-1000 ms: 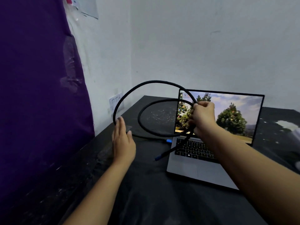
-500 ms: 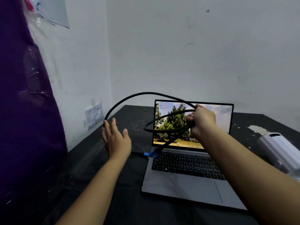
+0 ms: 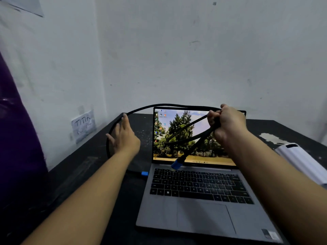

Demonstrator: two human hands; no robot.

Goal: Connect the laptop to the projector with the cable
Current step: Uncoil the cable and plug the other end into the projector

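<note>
The right hand (image 3: 227, 123) is closed around a bunch of the black cable (image 3: 159, 105) in front of the laptop (image 3: 200, 200) screen, a free blue-collared plug (image 3: 176, 164) dangling over the keyboard, while the left hand (image 3: 123, 137) is spread open, fingers resting against the cable's wide loop. One blue plug end (image 3: 144, 173) sits at the laptop's left edge and looks plugged in, so the laptop end seems done, while uncoiling and reaching the white projector (image 3: 304, 160) remain. The projector lies on the dark table (image 3: 79, 174) just right of the laptop; the stiff loop across the screen could snag, and a paper label (image 3: 83, 125) hangs on the left wall
</note>
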